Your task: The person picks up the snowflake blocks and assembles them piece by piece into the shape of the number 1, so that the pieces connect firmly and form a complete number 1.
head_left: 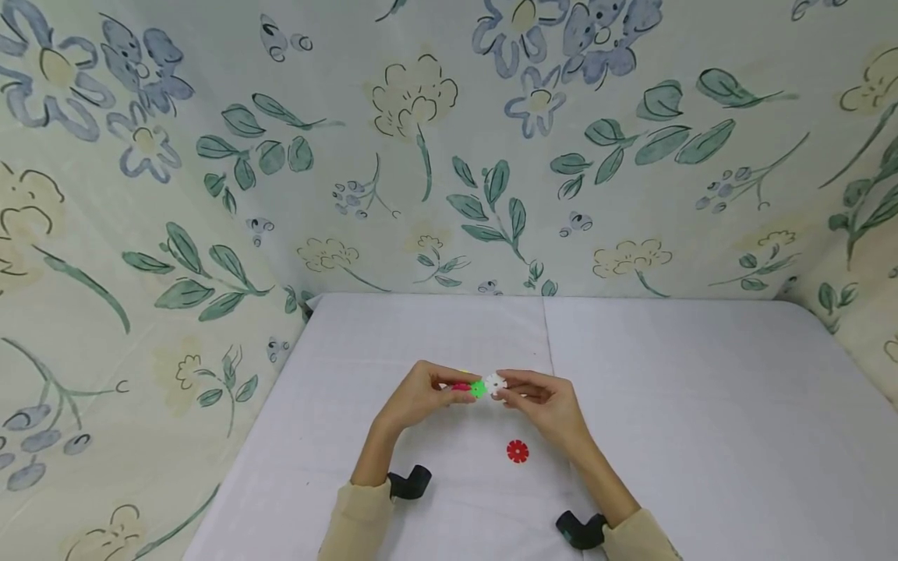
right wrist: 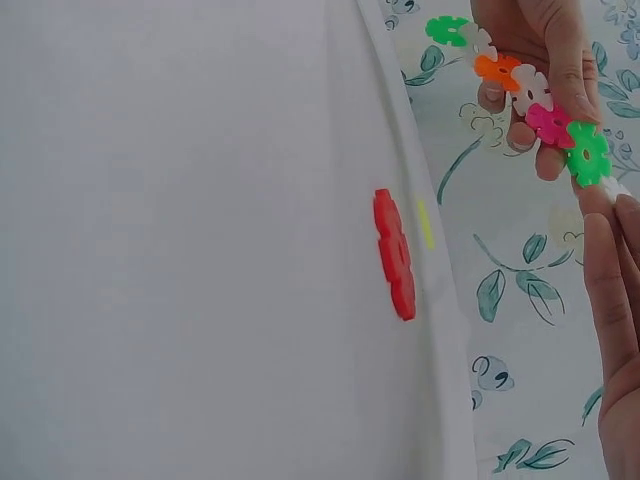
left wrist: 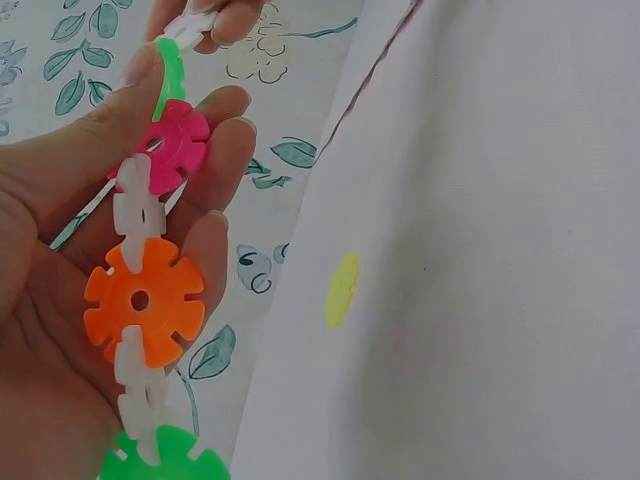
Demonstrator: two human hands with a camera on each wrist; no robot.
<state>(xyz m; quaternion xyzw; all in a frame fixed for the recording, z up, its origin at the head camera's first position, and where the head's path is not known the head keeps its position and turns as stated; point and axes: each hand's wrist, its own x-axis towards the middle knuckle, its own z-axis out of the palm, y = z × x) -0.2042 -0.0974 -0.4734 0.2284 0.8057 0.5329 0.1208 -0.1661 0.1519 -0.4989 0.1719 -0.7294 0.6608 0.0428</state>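
Observation:
My left hand (head_left: 421, 396) pinches a chain of interlocking plastic flower discs near its end. Along the chain, in the left wrist view, come a green disc (left wrist: 172, 456), a white one, an orange disc (left wrist: 165, 300), another white one, a pink disc (left wrist: 182, 150) and a green end disc (left wrist: 172, 75). Between thumb and fingers, my right hand (head_left: 554, 405) pinches a white disc (head_left: 495, 383) against that green end disc. Whether the two are slotted together, I cannot tell. In the head view the left fingers hide most of the chain.
On the white-covered table (head_left: 701, 405), a red disc (head_left: 517, 451) lies just in front of the hands. A yellow disc (left wrist: 342, 290) lies flat beyond it, mostly hidden in the head view. Floral cloth (head_left: 421, 234) hangs behind and beside the table.

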